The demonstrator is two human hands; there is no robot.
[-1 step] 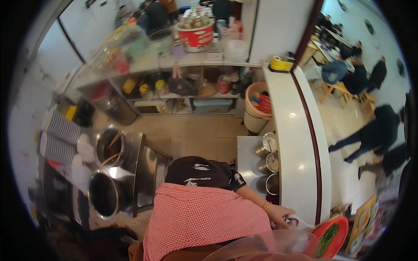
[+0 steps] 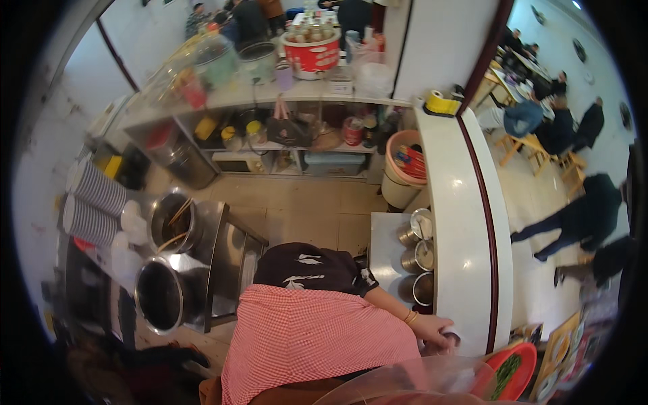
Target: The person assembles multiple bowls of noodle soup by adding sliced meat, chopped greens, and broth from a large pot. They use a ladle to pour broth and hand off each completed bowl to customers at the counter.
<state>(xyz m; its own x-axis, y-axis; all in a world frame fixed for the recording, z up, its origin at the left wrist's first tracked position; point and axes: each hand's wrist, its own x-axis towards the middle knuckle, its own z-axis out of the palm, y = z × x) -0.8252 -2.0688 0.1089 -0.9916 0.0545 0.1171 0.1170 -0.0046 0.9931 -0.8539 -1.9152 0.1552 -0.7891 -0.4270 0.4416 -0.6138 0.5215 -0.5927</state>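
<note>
From the black sleeve with white leaf shapes, my left arm reaches right, two thin gold bracelets on its wrist. My left hand (image 2: 434, 329) is at the near end of the white counter, fingers curled round a small dark thing (image 2: 451, 335) with a pale edge; motion blur hides its kind. Under it, blurred fingertips show. To its right, a red bowl (image 2: 527, 378) holds chopped green vegetables (image 2: 505, 378). A clear curved sheet (image 2: 398, 386) covers the lower edge and part of the bowl. My right hand does not show. A red-and-white checked apron (image 2: 310, 337) covers my body.
Several metal pots (image 2: 422, 288) line the white counter (image 2: 464, 223). On the left stand two large steel pots (image 2: 162, 297), one holding wooden sticks, near stacked bowls (image 2: 91, 219). A peach bin (image 2: 398, 182) stands at the back. Beyond the counter, people sit and walk.
The dark thing at my left hand has moved slightly up. A white, handle-like streak between the hand and the red bowl no longer shows. The room has shifted slightly right in the view.
</note>
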